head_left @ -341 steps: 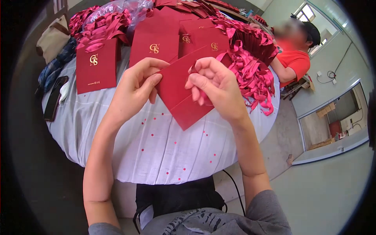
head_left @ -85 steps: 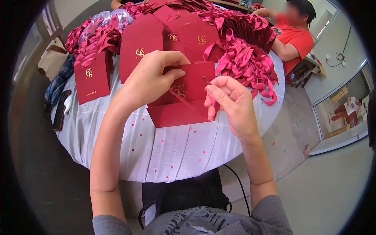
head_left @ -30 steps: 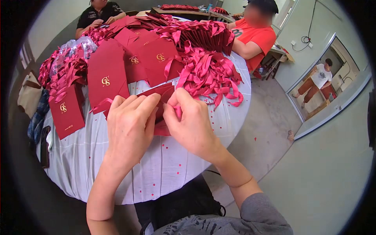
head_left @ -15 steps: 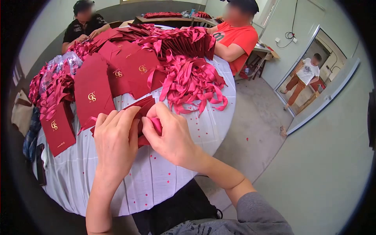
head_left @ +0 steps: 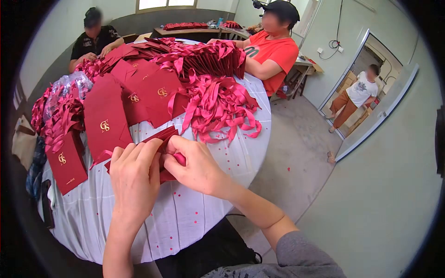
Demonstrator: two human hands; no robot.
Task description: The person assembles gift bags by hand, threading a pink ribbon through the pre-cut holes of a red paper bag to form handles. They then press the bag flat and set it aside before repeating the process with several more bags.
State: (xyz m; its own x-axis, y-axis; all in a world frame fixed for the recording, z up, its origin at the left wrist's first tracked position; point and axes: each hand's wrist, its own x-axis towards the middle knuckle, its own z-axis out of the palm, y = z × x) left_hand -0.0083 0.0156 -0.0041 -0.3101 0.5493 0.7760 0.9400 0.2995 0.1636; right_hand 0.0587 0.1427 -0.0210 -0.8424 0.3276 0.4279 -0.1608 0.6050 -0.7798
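Note:
A dark red paper bag is between my two hands near the front of the round table, its mouth facing up. My left hand grips the bag's left side, fingers bent over the edge. At the bag's mouth, my right hand pinches a pink ribbon; the fingertips are partly hidden inside. Flat red bags with gold lettering, such as this one, lie just beyond. A heap of loose pink ribbons is to the right of them.
A white cloth dotted with small red discs covers the table. Ribboned bags are stacked at the back. Clear plastic and a phone lie left. Two people sit across; a person stands in the doorway.
My view has shifted slightly. My right fingers have moved a little closer to my left hand, still at the bag's mouth with the ribbon. The person in the doorway has changed posture.

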